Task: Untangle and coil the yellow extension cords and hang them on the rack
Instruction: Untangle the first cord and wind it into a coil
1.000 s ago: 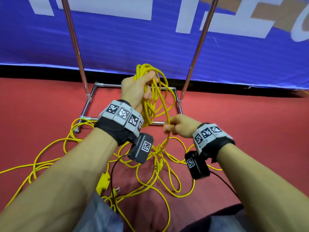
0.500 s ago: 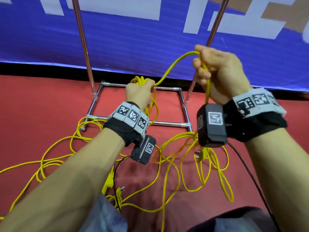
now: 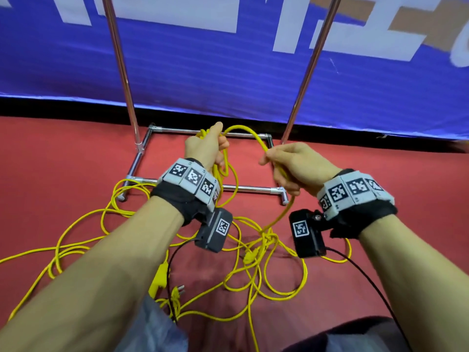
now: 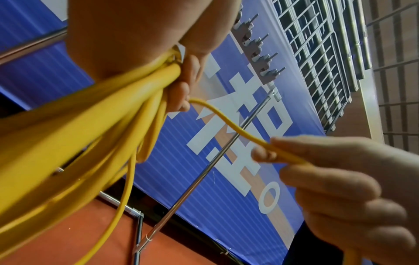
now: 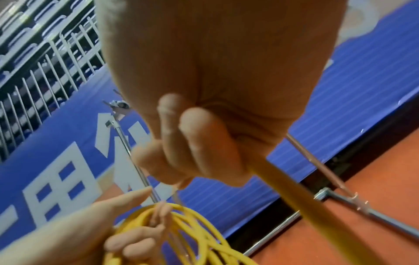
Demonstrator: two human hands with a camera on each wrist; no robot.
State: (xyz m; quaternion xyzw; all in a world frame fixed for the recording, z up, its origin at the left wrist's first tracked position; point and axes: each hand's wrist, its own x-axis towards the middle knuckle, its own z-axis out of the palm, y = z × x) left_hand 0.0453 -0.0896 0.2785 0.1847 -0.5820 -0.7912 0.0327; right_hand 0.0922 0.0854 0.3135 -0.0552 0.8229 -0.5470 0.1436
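The left hand [image 3: 206, 148] is closed round a bundle of loops of yellow extension cord [image 3: 229, 179], held up in front of the rack [image 3: 195, 186]. Just to its right, the right hand [image 3: 295, 165] has its fingers curled round a single strand arching across from the bundle. The rest of the cord lies tangled on the red floor [image 3: 63, 158], nearer than the rack's base.

Large white characters, cropped and seemingly Chinese, are printed across the blue banner [image 3: 228, 59]; square coded markers are worn on both wristbands [image 3: 193, 177].
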